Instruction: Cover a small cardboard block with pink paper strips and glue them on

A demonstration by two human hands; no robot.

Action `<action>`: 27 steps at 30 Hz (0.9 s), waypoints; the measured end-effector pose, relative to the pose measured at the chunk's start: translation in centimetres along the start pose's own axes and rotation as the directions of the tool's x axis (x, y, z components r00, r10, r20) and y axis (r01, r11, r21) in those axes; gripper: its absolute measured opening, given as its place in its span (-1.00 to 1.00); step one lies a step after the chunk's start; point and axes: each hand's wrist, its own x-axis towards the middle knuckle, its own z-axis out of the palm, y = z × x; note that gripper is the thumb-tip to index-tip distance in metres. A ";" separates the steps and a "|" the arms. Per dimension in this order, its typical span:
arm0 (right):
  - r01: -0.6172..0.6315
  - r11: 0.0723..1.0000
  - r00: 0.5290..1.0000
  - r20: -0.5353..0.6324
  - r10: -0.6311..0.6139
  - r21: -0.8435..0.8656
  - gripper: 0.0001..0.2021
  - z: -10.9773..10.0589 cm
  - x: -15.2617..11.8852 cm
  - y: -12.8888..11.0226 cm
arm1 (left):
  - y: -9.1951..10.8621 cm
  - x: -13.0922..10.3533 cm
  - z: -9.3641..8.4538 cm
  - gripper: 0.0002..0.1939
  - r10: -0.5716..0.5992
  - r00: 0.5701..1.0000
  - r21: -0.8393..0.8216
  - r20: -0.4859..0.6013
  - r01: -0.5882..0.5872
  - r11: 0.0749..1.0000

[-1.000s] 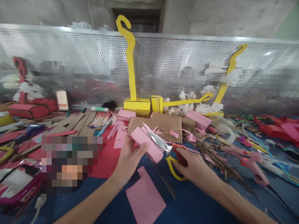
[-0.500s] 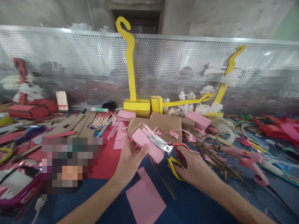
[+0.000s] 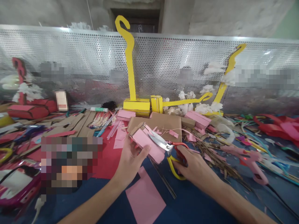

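In the middle of the head view, my left hand [image 3: 133,157] grips a small cardboard box covered in pink paper [image 3: 149,146], its thumb pressed on the pink face. My right hand [image 3: 192,161] has its fingers through the handles of a pair of scissors [image 3: 170,149], one handle red and one yellow. The silver blades point left and lie over the box's upper edge. Whether they touch the paper I cannot tell. Below the box, a pink paper sheet [image 3: 146,199] lies on the blue table, beside a thin dark strip [image 3: 164,180].
Behind stand yellow hook-shaped pieces on boxes [image 3: 136,107] against a perforated metal panel [image 3: 158,65]. A pink glue gun [image 3: 253,161] with a glowing red light lies at right. Brown cardboard [image 3: 165,124], paper scraps and dry stalks [image 3: 219,158] surround the hands. Red paper [image 3: 105,165] lies at left.
The scissor blades look slightly more closed over the box's edge. Both hands otherwise stay in nearly the same place.
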 end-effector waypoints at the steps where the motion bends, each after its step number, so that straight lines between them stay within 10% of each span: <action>1: 0.000 1.000 1.000 -0.002 0.000 -0.004 -0.81 0.0 0.0 0.0 | 0.1 0.0 0.0 -0.38 0.001 1.000 0.007 0.000 -0.001 1.000; 27: 0.013 0.999 1.000 -0.028 -0.013 -0.032 -0.74 0.3 0.0 0.2 | 0.6 -0.2 0.6 -0.33 0.038 0.999 0.023 -0.010 -0.037 0.999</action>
